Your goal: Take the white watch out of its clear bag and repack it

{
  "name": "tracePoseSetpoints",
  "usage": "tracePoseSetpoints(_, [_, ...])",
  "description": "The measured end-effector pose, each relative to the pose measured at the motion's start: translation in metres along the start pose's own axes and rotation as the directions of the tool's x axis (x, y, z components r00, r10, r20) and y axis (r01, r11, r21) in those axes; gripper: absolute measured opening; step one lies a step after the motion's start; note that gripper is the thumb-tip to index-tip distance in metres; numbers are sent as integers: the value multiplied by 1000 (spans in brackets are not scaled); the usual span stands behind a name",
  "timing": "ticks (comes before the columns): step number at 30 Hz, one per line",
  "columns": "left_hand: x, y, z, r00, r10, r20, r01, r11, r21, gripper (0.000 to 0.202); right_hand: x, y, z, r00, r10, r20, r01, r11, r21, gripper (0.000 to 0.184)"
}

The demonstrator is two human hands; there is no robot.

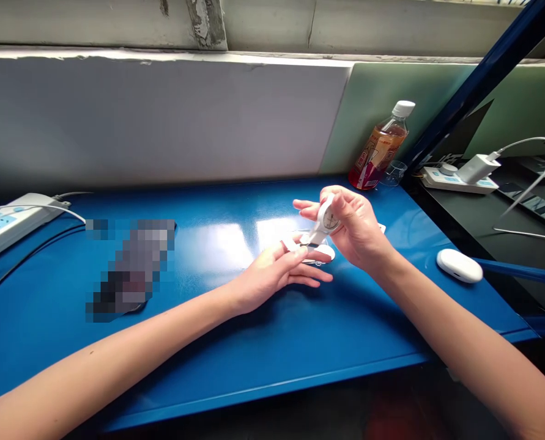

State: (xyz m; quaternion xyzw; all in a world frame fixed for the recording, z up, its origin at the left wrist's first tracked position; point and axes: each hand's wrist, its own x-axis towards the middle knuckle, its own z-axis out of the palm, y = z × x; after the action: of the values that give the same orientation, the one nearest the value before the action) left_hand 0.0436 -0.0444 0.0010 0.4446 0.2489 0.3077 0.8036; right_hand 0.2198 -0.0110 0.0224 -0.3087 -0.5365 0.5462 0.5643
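Observation:
Over the desk, both hands meet at a small white object with a round, grey-faced head (329, 220) and a narrow white lower part. I cannot make out its exact kind. My right hand (357, 229) pinches the round head between thumb and fingers. Lower down and to the left, my left hand (272, 272) grips the narrow end between thumb and index finger, its other fingers stretched out. A dark band shows near the left thumb tip. Behind the left fingers lies a rounded white thing (326, 251), partly hidden.
The blue desk (235, 366) carries a blurred dark phone-like slab (137, 266) and a power strip (18, 223) on the left. A drink bottle (380, 150) and clear cup (394, 173) stand behind. At right are a white oval case (459, 266) and another power strip (460, 180).

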Motion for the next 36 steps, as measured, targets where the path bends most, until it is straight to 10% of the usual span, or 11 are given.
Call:
tracePoseSetpoints(7, [0,9,4,1000,21,-18,-14,954,299,36,-6,3,4,987,-108,117,130,971,-199,20])
tracePoseSetpoints(13, [-2,6,6,988,-131,86,111,971,214,50,-9,4,7,978,109,176,-92,991,-101,29])
tracePoseSetpoints(18, [2,6,3,997,-5,-79,26,965,263,50,-6,3,3,980,118,159,-120,993,9,20])
tracePoseSetpoints(23, [2,8,-2,994,110,-22,-92,908,409,45,0,3,1,980,153,129,-169,979,118,20])
tracePoseSetpoints(25, [2,10,-7,973,226,-40,-160,794,586,39,2,2,1,979,165,124,-181,974,138,24])
tracePoseSetpoints(30, [4,16,-29,797,594,110,-214,108,971,29,4,6,0,989,140,43,-142,989,43,30])
tracePoseSetpoints(36, [10,13,-48,764,599,241,-142,-209,968,42,2,14,-2,997,82,-3,-81,966,-246,36])
